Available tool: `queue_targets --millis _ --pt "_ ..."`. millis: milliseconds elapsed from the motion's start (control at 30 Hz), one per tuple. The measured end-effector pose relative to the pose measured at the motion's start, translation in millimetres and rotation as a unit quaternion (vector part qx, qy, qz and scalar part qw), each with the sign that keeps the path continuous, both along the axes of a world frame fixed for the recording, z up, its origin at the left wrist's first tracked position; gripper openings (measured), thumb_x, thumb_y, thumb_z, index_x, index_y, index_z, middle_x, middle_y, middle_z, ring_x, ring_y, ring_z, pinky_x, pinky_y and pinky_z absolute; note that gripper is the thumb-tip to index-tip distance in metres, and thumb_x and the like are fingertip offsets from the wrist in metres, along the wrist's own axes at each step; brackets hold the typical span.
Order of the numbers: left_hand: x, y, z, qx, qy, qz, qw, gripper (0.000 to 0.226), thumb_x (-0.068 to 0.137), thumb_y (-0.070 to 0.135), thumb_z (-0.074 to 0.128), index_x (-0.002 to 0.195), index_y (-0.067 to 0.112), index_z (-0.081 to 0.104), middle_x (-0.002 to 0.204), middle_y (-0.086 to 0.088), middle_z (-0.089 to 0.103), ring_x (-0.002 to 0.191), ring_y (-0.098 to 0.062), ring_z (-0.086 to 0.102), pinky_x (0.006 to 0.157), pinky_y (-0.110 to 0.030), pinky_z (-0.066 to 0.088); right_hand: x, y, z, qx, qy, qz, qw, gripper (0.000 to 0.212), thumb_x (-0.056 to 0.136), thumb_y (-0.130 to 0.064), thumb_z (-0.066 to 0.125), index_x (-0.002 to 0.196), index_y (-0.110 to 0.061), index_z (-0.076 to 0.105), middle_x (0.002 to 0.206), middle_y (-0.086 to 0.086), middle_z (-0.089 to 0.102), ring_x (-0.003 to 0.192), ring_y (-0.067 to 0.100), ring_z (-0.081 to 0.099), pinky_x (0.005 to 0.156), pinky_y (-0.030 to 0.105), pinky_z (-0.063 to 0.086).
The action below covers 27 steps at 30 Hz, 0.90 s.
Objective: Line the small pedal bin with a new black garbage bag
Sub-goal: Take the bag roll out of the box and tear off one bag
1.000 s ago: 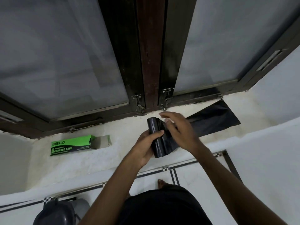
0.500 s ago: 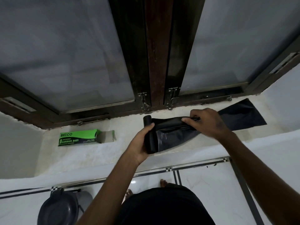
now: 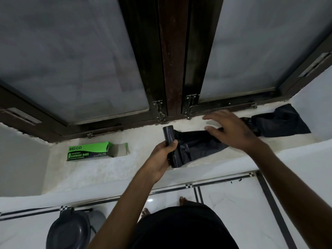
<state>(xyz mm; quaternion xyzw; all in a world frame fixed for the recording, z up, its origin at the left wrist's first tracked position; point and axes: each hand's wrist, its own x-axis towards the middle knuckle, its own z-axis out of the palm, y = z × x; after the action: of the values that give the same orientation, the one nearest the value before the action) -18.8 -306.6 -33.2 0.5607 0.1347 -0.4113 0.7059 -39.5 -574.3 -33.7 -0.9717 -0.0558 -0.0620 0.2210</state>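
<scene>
Dim, flat light; wide-angle bending; right hand (image 3: 231,132) motion-blurred.

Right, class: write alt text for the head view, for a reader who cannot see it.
At a window sill, a person's left hand grips a roll of black bags while the open right hand is over the unrolled bag. A green box lies left; a bin stands on the floor.

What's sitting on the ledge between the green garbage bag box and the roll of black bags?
Nothing: the head view shows only bare white ledge between the green box and the roll gripped by the left hand.
</scene>
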Motion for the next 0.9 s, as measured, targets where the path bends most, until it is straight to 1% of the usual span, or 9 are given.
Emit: queue_targets --millis 100,167,267,367,467,533,667,767,900 --pt "0.3 0.5 2.9 -0.007 -0.021 -0.012 1.000 0.031 0.100 0.020 0.056 0.128 0.009 0.062 0.125 -0.010 0.071 0.115 -0.024 0.066 0.094 -0.035 0.053 7.0 39.2 4.4 0.136 0.097 0.043 0.985 0.046 0.091 -0.053 0.056 0.135 -0.041 0.050 0.125 -0.014 0.063 0.120 0.004 0.053 0.098 0.025 0.042" --pt "0.6 2.4 4.0 -0.006 -0.036 -0.019 0.999 0.032 0.100 0.019 0.056 0.129 0.009 0.062 0.124 -0.010 0.071 0.116 -0.025 0.066 0.094 -0.036 0.054 12.0 50.9 1.9 0.199 0.186 0.060 0.960 0.045 0.088 -0.053 0.061 0.131 -0.042 0.053 0.110 -0.017 0.067 0.109 -0.003 0.060 0.094 0.021 0.046" --pt "1.5 7.1 5.8 -0.001 -0.057 -0.022 0.998 0.028 0.099 0.019 0.058 0.126 0.012 0.064 0.120 -0.007 0.073 0.111 -0.023 0.068 0.091 -0.034 0.056 17.8 53.2 -4.8 0.227 0.219 0.079 0.945 0.025 0.086 -0.050 0.065 0.096 -0.027 0.067 0.079 -0.012 0.064 0.077 -0.002 0.060 0.073 0.027 0.048" --pt "0.9 11.1 7.3 0.010 -0.075 -0.034 0.997 0.020 0.100 0.019 0.057 0.117 0.020 0.066 0.112 0.000 0.076 0.103 -0.015 0.072 0.083 -0.028 0.057 19.8 50.2 -6.1 0.266 0.211 0.070 0.938 0.024 0.087 -0.040 0.069 0.079 -0.018 0.067 0.072 0.003 0.064 0.069 0.007 0.059 0.065 0.029 0.046" --pt "-1.5 8.2 7.5 0.024 -0.084 -0.046 0.995 0.021 0.101 0.018 0.055 0.119 0.019 0.064 0.114 -0.002 0.073 0.107 -0.018 0.068 0.091 -0.032 0.054 20.5 53.9 -8.4 0.192 0.169 0.060 0.965 0.019 0.086 -0.035 0.071 0.073 -0.026 0.062 0.067 -0.002 0.062 0.067 0.003 0.058 0.062 0.029 0.044" --pt "-2.2 6.6 7.7 0.027 -0.087 -0.043 0.995 0.023 0.101 0.018 0.054 0.122 0.016 0.064 0.114 -0.004 0.071 0.108 -0.020 0.065 0.097 -0.034 0.052 20.7 59.8 -11.6 0.102 0.134 0.062 0.984 0.019 0.087 -0.036 0.069 0.075 -0.026 0.058 0.065 -0.006 0.059 0.068 0.010 0.058 0.059 0.030 0.041" --pt "4.6 20.2 10.7 -0.016 -0.086 0.000 0.996 0.017 0.099 0.013 0.057 0.113 0.011 0.066 0.095 -0.002 0.075 0.086 -0.017 0.073 0.079 -0.029 0.059 17.5 37.5 -21.3 -0.059 0.104 -0.007 0.993 0.017 0.093 -0.034 0.060 0.095 -0.018 0.061 0.089 0.011 0.071 0.086 0.032 0.064 0.067 0.034 0.046" --pt "15.7 36.1 13.5 0.009 -0.089 0.069 0.994 0.012 0.099 0.015 0.057 0.107 0.016 0.066 0.086 0.001 0.075 0.075 -0.015 0.075 0.068 -0.028 0.060 9.8 10.6 -22.6 -0.057 0.071 -0.082 0.992 0.023 0.095 -0.035 0.058 0.096 -0.012 0.061 0.089 0.014 0.071 0.085 0.036 0.065 0.063 0.034 0.043" --pt "18.3 37.2 21.1 -0.023 -0.016 0.103 0.994 0.027 0.099 0.027 0.058 0.121 0.012 0.063 0.099 -0.006 0.076 0.091 -0.024 0.074 0.069 -0.033 0.061 9.9 12.4 -20.4 -0.047 0.006 -0.083 0.995 0.029 0.095 -0.048 0.052 0.095 -0.021 0.063 0.087 0.006 0.072 0.082 0.030 0.066 0.060 0.028 0.035"
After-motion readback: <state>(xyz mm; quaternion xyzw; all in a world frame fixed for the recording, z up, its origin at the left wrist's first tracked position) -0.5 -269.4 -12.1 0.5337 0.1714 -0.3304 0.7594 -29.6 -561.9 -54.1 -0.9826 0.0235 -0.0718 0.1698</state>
